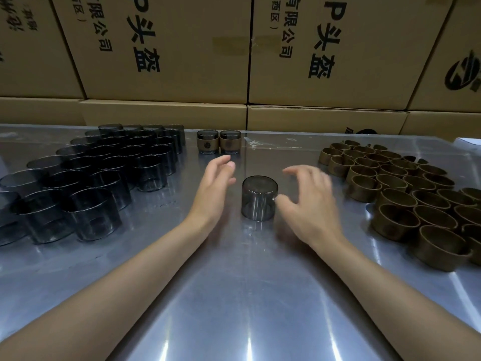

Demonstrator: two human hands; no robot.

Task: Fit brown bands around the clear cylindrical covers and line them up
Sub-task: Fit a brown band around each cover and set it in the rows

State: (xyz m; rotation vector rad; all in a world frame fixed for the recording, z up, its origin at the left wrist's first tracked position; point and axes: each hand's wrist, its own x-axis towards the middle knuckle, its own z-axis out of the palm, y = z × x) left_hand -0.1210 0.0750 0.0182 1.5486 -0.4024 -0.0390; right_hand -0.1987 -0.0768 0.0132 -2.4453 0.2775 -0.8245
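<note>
Only two banded covers [218,142] lined up so far; tons of bare covers [104,162] and brown bands [406,194] left; left hand [216,186] and right hand [309,204] open, seemingly holding nothing, flanking one cover [259,198].

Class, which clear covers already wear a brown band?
The two banded covers side by side at the table's far edge; the lone cover between the hands is bare.

Shiny metal tabletop [234,295] w/ streaky light reflections, clear film over its far part, stacked brown cardboard boxes [166,48] behind – bold black Chinese print, tape strip on one, round logo at far right
</note>
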